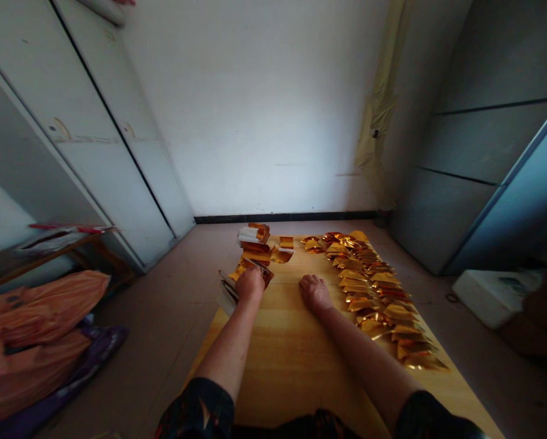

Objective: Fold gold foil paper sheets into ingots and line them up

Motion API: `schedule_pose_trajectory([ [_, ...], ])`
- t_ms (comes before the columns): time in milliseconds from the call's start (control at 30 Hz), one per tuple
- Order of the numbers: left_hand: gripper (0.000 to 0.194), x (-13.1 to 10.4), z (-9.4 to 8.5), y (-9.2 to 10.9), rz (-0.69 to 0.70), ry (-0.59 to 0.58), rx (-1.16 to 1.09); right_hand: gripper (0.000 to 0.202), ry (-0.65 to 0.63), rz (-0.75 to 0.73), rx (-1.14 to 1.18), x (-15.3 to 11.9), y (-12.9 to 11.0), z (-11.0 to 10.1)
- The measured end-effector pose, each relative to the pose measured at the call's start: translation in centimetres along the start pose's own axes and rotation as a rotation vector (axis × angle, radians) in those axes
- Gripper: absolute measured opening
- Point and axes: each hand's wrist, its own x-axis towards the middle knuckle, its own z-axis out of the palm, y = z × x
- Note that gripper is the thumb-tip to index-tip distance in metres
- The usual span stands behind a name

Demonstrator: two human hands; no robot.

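Note:
My left hand (249,283) is closed on gold foil paper (268,278) at the left edge of the wooden table, its fingers partly hidden. Around it lie curled gold sheets (255,252) and a stack with pale backs (250,235). One more gold sheet (282,254) lies just to its right, curling up. My right hand (315,292) rests palm down on the tabletop, fingers slightly bent, with nothing visible in it. To its right, folded gold foil pieces (355,286) stand in long overlapping rows.
The wooden table (277,347) reaches towards a white wall (264,110). Pale cabinets (94,122) and an orange bag (39,329) are on the left. A grey fridge (465,146) and a white box (488,299) stand on the right.

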Motion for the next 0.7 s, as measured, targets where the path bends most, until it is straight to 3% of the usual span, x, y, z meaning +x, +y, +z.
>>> schedule_pose_trajectory([
  [167, 0.030, -0.3, -0.6, 0.0, 0.017, 0.055, 0.041, 0.025, 0.014, -0.010, -0.007, 0.0, 0.1, 0.2],
  [467, 0.029, -0.9, -3.4, -0.2, -0.030, 0.203, -0.015, 0.026, -0.014, 0.000, 0.008, -0.1, -0.1, -0.3],
  [600, 0.032, -0.9, -4.5, -0.5, -0.003, 0.333, -0.198, 0.028, -0.028, -0.001, 0.011, -0.1, -0.2, -0.3],
  [700, 0.037, -0.8, -5.0, 0.0, 0.023, 0.413, -0.545, 0.026, -0.018, 0.009, 0.041, 0.0, 0.1, 0.0],
])
